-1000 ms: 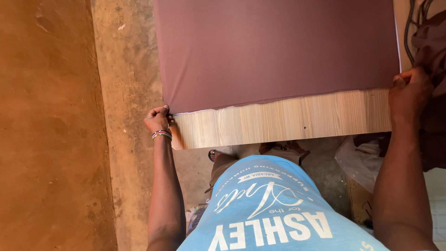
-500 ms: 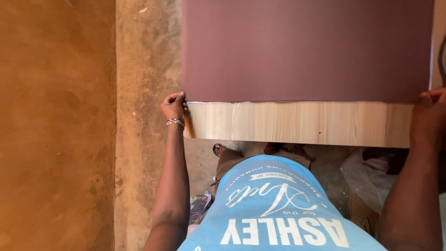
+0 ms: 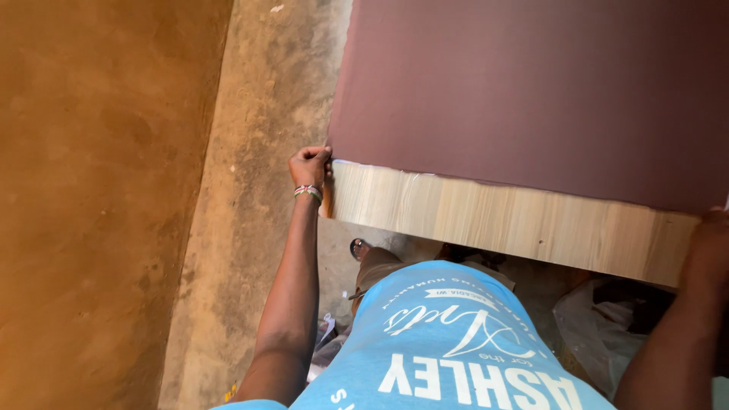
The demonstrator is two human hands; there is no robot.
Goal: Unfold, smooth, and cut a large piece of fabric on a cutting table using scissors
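Note:
I hold a large flat board in front of my chest. Its top face [image 3: 547, 91] is dull maroon and its near edge band [image 3: 501, 216] is pale wood grain. My left hand [image 3: 310, 167], with a beaded bracelet on the wrist, is closed on the board's near left corner. At the frame's right edge my right hand [image 3: 710, 239] grips the near right corner. The board tilts, its right side lower in the view. My light blue printed shirt [image 3: 456, 342] fills the lower middle.
A rough concrete strip [image 3: 258, 152] runs along the left of the board, bordered by an orange-brown earthen surface [image 3: 99, 197]. A sandalled foot [image 3: 361, 249] shows under the board. A crumpled plastic bag [image 3: 600, 326] and dark clutter lie at the lower right.
The board has shifted right in the view and now tilts down to the right. Both hands keep their hold on its corners.

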